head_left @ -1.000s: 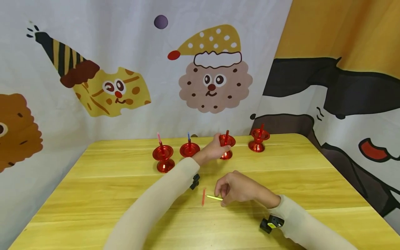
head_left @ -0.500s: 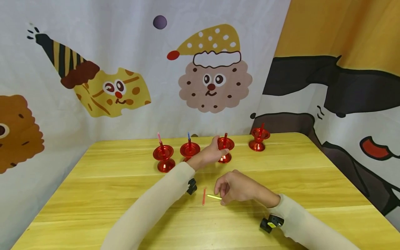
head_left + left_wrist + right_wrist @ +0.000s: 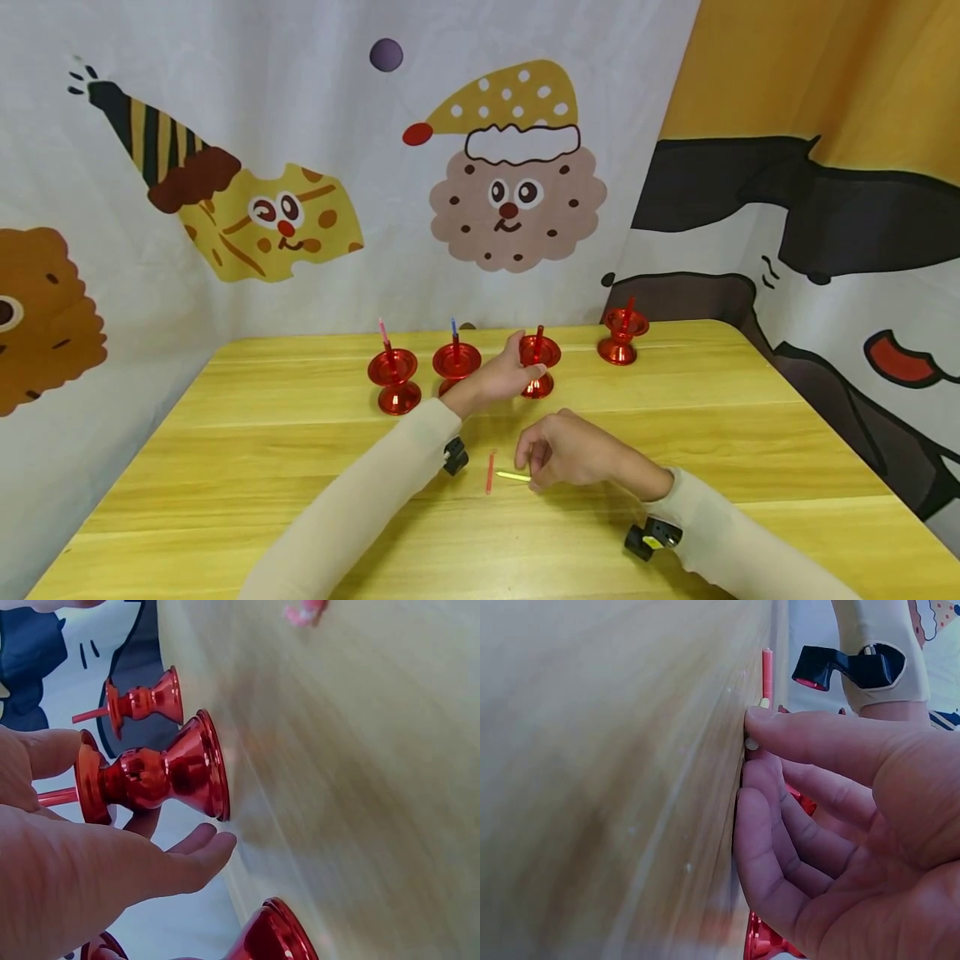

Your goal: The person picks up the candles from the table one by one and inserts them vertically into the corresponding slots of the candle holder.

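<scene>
My left hand (image 3: 497,377) grips a shiny red metal candle holder (image 3: 547,353) by its upper dish. In the left wrist view, fingers lie around the dish and spike of this candle holder (image 3: 196,769), whose base stands upright on the table. Low over the table, my right hand (image 3: 576,450) pinches one end of a thin yellow candle (image 3: 512,477) between thumb and finger. The right wrist view shows only a small piece of it at the fingertips. A thin red candle (image 3: 491,473) lies just left of the yellow one's tip.
Left of the gripped holder stand a red holder (image 3: 399,398) with a pink candle (image 3: 383,330) and another holder (image 3: 456,358) with a blue candle (image 3: 453,326). A further red holder (image 3: 618,350) stands at the back right. A printed curtain (image 3: 300,75) hangs behind the table (image 3: 225,467).
My left hand has drawn the candle holder toward me and slightly left across the table. The right hand stays in place with the yellow candle.
</scene>
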